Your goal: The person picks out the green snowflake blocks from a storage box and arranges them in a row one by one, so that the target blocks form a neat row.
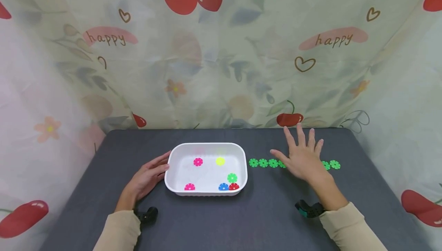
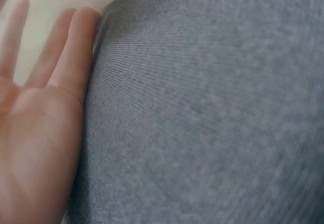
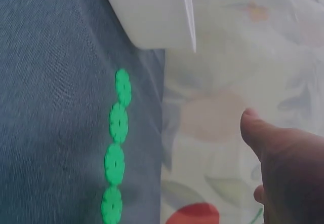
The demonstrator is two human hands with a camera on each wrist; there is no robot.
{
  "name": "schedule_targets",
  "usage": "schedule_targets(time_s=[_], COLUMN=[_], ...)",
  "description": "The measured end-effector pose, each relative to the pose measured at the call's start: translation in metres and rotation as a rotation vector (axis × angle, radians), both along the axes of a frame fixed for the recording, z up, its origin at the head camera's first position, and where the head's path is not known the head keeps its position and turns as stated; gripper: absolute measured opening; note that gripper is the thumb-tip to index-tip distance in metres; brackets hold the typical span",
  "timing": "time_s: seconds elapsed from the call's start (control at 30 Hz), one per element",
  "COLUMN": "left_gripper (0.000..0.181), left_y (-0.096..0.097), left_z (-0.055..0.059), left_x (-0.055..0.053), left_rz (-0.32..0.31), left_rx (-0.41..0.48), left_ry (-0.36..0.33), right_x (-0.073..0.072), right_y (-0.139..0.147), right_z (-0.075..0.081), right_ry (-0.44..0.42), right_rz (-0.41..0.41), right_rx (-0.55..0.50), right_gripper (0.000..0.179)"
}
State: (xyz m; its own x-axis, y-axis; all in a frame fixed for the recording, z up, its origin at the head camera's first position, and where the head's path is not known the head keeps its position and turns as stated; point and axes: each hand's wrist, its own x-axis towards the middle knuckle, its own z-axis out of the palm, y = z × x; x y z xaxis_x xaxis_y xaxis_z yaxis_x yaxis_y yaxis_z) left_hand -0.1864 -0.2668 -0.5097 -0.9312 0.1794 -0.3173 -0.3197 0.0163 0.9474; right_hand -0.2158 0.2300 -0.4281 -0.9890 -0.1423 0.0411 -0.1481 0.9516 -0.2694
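Note:
A white tray (image 1: 207, 193) stands on the dark tabletop, with several coloured notched discs inside: pink (image 1: 198, 162), yellow (image 1: 220, 161), green (image 1: 232, 178), blue (image 1: 223, 187) and red (image 1: 234, 186). At its left wall, my left hand (image 1: 147, 180) rests fingertips against the side; the left wrist view has these fingers (image 2: 76, 51) nearly straight. To the right of the tray runs a row of green snowflake discs (image 1: 263, 163), seen end to end in the right wrist view. My right hand (image 1: 304, 161) hovers over this row, fingers spread and holding nothing, hiding its middle part.
The dark cloth-covered table (image 1: 221, 224) ends at the back against a hanging printed curtain (image 1: 214, 70). Similar curtains hang on both sides. A dark wrist camera (image 1: 309, 208) sits on the right wrist, another (image 1: 148, 215) on the left.

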Motion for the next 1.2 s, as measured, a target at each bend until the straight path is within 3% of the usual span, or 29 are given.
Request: schedule_targets(time_s=[0.67, 1.2], left_gripper=[0.070, 0.070], left_y=[-0.002, 0.000], left_z=[0.002, 0.001], left_x=[0.000, 0.000], left_rz=[0.007, -0.001], left_rx=[-0.004, -0.011], left_ry=[-0.007, -0.015], right_x=[0.003, 0.007], right_y=[-0.065, -0.116], right_z=[-0.006, -0.003], right_ry=[0.029, -0.006], right_rz=[0.101, 0.174], right_rx=[0.015, 0.030], right_gripper=[0.095, 0.094])
